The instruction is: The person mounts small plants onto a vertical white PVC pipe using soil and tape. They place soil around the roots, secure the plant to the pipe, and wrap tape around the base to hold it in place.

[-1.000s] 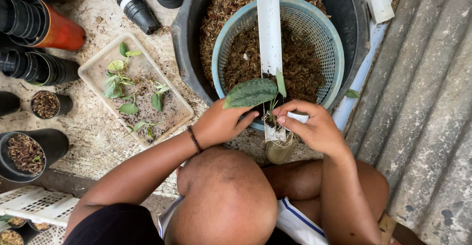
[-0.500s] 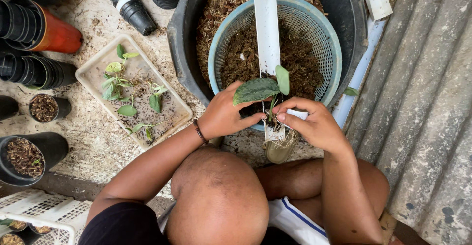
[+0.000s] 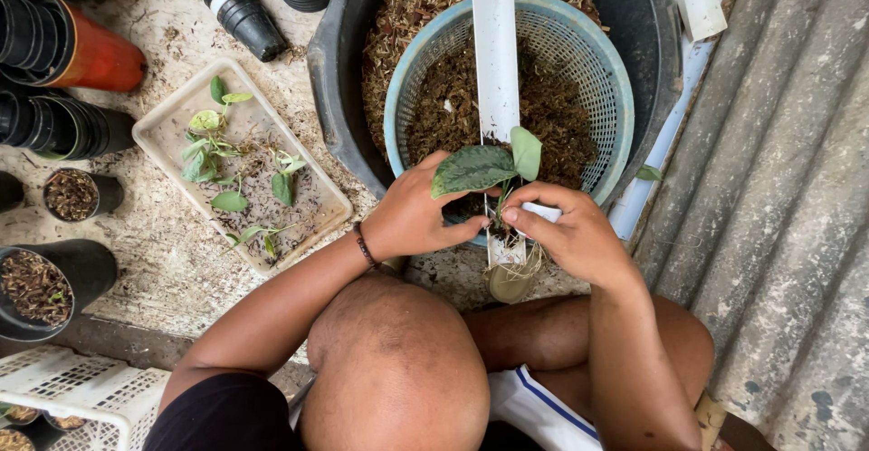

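Seedling [image 3: 484, 168], with one dark broad leaf and one smaller pale one, stands between the two hands at the near rim of the blue mesh basket [image 3: 608, 89]. Far left lie stacked black pots [image 3: 41, 125] and an orange pot [image 3: 98, 56]; near them two black pots filled with brown chips [image 3: 36, 283]. Right of these a shallow beige tray [image 3: 167, 116] holds small green cuttings [image 3: 210, 148] on the gritty floor [image 3: 172, 261]. The left hand [image 3: 412, 215] curls loosely around the seedling's left side, fingers bent, thumb up by the dark leaf; whether it grips the stem I cannot tell. The seedling's stem runs upright along a white plank [image 3: 496, 43], whose long axis goes far to near across the basket, with stringy roots [image 3: 516, 265] at its near end. The right hand [image 3: 570, 234] sits just right of the stem, fingertips pinched toward it and closed on something white. Both hands are about equally close, the plant directly between them. The basket rests in a black tub [image 3: 652, 62] of brown chips; corrugated sheeting [image 3: 778, 234] lies right.
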